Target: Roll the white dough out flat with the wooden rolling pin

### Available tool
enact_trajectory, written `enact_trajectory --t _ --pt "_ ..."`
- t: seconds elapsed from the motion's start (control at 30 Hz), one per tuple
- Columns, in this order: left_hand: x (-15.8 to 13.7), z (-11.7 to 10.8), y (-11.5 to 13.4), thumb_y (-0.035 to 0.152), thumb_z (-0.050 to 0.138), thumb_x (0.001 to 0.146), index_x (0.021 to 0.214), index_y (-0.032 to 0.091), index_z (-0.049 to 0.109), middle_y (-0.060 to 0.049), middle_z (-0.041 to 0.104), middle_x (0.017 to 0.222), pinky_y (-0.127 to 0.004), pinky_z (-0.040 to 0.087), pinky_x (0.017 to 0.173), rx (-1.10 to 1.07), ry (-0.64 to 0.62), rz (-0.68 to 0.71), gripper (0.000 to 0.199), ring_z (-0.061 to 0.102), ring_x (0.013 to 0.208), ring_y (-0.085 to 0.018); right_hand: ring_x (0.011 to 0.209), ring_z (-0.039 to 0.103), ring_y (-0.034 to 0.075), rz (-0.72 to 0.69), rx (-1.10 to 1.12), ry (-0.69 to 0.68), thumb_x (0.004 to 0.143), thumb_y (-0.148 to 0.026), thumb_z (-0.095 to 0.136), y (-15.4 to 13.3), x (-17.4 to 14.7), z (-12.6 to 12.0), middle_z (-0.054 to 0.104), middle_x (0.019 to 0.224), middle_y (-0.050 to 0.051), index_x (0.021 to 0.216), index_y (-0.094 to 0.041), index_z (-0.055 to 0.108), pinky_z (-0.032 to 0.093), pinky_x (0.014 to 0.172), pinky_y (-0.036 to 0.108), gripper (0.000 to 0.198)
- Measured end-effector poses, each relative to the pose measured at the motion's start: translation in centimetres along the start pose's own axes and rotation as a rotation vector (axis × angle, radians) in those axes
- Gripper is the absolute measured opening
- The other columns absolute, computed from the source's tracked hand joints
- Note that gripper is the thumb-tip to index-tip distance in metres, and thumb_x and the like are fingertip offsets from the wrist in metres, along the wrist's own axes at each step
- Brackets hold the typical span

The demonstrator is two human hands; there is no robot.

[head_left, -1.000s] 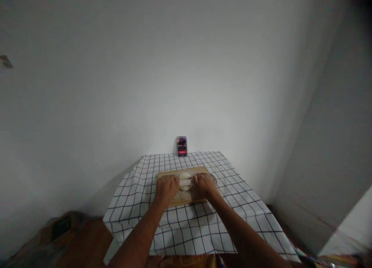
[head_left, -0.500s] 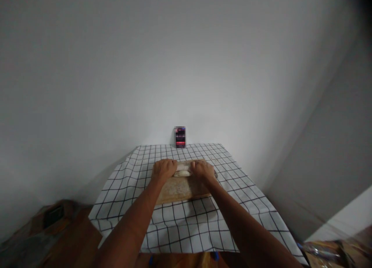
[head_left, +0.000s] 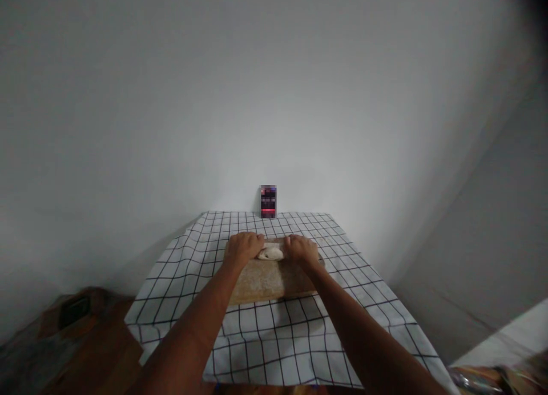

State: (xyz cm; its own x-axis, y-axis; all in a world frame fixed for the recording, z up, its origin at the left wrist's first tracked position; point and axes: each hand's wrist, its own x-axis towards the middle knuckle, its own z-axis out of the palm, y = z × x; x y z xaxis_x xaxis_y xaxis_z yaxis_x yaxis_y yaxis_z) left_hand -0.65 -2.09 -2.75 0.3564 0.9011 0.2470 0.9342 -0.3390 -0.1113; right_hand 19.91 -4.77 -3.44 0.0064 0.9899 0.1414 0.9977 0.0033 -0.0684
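Observation:
A floured wooden board point(head_left: 268, 281) lies on the table, with a pale lump of dough point(head_left: 271, 253) near its far side. My left hand point(head_left: 244, 248) is curled at the left of the dough, and my right hand point(head_left: 302, 249) is curled at the right. Between them, just behind the dough, shows a pale bar that looks like a rolling pin point(head_left: 273, 244). Both hands are closed around it, and their fingers hide most of its length. The dough looks folded, with a small dark gap in its front.
A white cloth with black grid lines point(head_left: 274, 349) covers the table. At its far edge a dark upright phone-like object point(head_left: 268, 202), blurred out, leans against the wall point(head_left: 274, 98). Boxes point(head_left: 75, 312) stand on the floor at left; clear plastic wrapping point(head_left: 479, 379) lies at lower right.
The dough between my hands looks thicker and more bunched, with a dark gap now showing. My hands stay closed at nearly the same place; the view has shifted slightly.

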Motion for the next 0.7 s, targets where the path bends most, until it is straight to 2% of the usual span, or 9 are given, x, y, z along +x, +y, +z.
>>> enact_trajectory --t 0.1,0.17,0.37,0.5,0.7 --pt "-1.3 0.1 0.2 0.025 0.051 0.108 0.109 0.017 0.082 -0.018 0.084 0.102 -0.038 0.056 0.08 0.0 0.075 -0.002 0.032 0.079 0.095 -0.03 0.117 0.077 0.031 -0.019 -0.031 0.029 0.114 -0.031 0.031 -0.1 -0.7 -0.1 0.081 0.125 0.017 0.124 -0.02 0.077 0.059 0.092 0.039 0.049" --pt "-2.1 -0.2 0.4 0.023 0.048 0.108 0.105 0.016 0.083 -0.017 0.084 0.099 -0.037 0.054 0.076 -0.009 0.113 -0.007 0.035 0.078 0.09 -0.029 0.116 0.077 0.031 -0.03 -0.041 0.042 0.113 -0.031 0.034 -0.1 -1.2 -0.2 0.081 0.122 0.017 0.124 -0.021 0.078 0.059 0.09 0.038 0.047" --pt "-4.5 -1.6 1.2 0.022 0.044 0.108 0.098 0.016 0.082 -0.017 0.082 0.092 -0.037 0.05 0.074 -0.032 0.15 -0.015 0.039 0.075 0.086 -0.029 0.116 0.076 0.029 -0.092 -0.045 0.021 0.112 -0.026 0.039 -0.2 -3.3 -0.5 0.081 0.122 0.015 0.12 -0.021 0.077 0.059 0.09 0.036 0.039" --pt "-5.8 -1.7 1.3 0.019 0.041 0.109 0.105 0.015 0.081 -0.018 0.082 0.096 -0.04 0.049 0.076 -0.035 0.162 0.037 0.04 0.075 0.089 -0.03 0.112 0.078 0.029 -0.066 0.024 0.039 0.113 -0.027 0.036 -0.3 -4.7 -0.6 0.082 0.118 0.014 0.114 -0.021 0.076 0.059 0.089 0.037 0.04" --pt "-6.5 -0.9 1.9 0.033 0.041 0.11 0.096 0.013 0.081 -0.02 0.082 0.093 -0.042 0.051 0.077 -0.114 0.156 -0.1 0.047 0.074 0.086 -0.031 0.11 0.079 0.027 0.011 0.041 0.037 0.113 -0.029 0.038 -0.7 -5.8 -1.1 0.083 0.113 0.014 0.112 -0.022 0.079 0.057 0.088 0.033 0.041"
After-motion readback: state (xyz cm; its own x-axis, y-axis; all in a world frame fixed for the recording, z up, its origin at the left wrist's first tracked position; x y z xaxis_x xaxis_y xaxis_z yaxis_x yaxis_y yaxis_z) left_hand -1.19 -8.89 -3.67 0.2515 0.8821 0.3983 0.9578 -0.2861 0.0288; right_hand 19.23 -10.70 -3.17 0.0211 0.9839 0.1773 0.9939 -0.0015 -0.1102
